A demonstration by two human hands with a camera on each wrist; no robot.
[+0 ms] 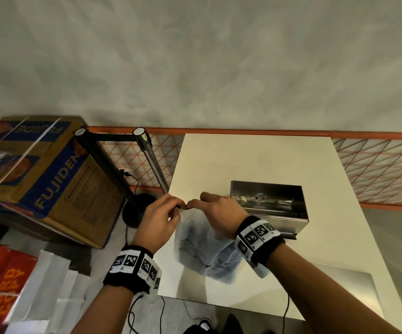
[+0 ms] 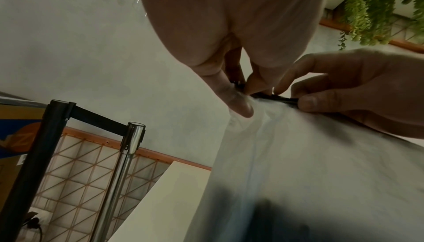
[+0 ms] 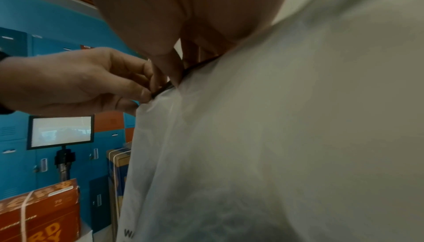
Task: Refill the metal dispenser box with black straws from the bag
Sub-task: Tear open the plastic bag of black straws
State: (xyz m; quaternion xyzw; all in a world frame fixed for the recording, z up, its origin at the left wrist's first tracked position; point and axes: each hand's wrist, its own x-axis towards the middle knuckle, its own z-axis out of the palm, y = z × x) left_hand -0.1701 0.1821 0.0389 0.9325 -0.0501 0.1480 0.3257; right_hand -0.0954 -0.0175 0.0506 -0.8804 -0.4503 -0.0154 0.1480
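Note:
A translucent white bag [image 1: 202, 249] hangs over the front left of the white table [image 1: 243, 160], held up by its top edge. A black closure strip [image 2: 282, 99] runs along that edge. My left hand [image 1: 163, 213] pinches the strip's left end, thumb against fingertips [image 2: 243, 108]. My right hand [image 1: 216, 210] pinches the strip right beside it [image 3: 179, 75]. Something dark shows dimly through the bag [image 2: 263, 218] low down; no straws can be made out. The metal dispenser box [image 1: 279, 208] stands open on the table just behind my right hand.
A FUJIDEN cardboard box [image 1: 50, 179] sits on the left. A black post [image 1: 103, 160] and a chrome post [image 1: 151, 160] stand by the table's left edge. A red box [image 1: 0, 280] and white sheets [image 1: 50, 285] lie on the floor. A grey flat panel [image 1: 346, 285] lies at the table's front right.

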